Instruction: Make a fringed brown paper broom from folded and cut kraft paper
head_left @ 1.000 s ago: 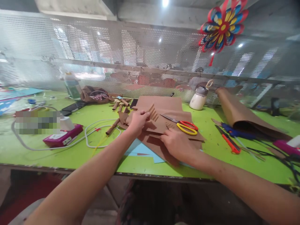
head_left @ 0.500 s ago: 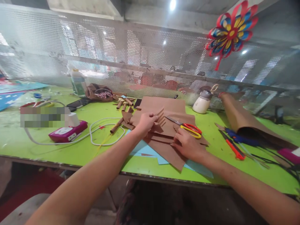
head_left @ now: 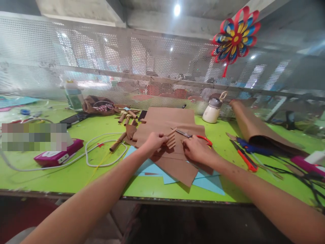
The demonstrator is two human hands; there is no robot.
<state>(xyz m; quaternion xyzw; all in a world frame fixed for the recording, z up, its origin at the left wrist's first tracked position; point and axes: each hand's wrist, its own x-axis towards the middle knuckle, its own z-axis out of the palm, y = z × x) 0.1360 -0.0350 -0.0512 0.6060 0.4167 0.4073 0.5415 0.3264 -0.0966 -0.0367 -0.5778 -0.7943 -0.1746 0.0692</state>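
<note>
My left hand (head_left: 156, 140) pinches a small brown paper piece (head_left: 171, 140) cut into slanting fringe-like strips. Just to its right, my right hand (head_left: 196, 148) has its fingers curled and pressed together over brown paper. What those fingertips hold, if anything, is hidden. Behind the right hand lie scissors (head_left: 183, 133); the blades point left and part of the red handle shows, the rest being covered by the hand. Under both hands are brown paper sheets (head_left: 170, 115), with light blue paper (head_left: 209, 183) beneath them.
Rolled brown paper tubes (head_left: 118, 142) lie left, near a white cable (head_left: 87, 152) and a purple power strip (head_left: 59, 154). On the right are a red cutter (head_left: 247, 161), a large brown paper roll (head_left: 264, 132) and black cables. A white bottle (head_left: 211, 112) stands behind.
My right hand has moved closer to my left and now covers the yellow scissor handle. The left hand still holds the fringed paper. The camera view has shifted slightly right.
</note>
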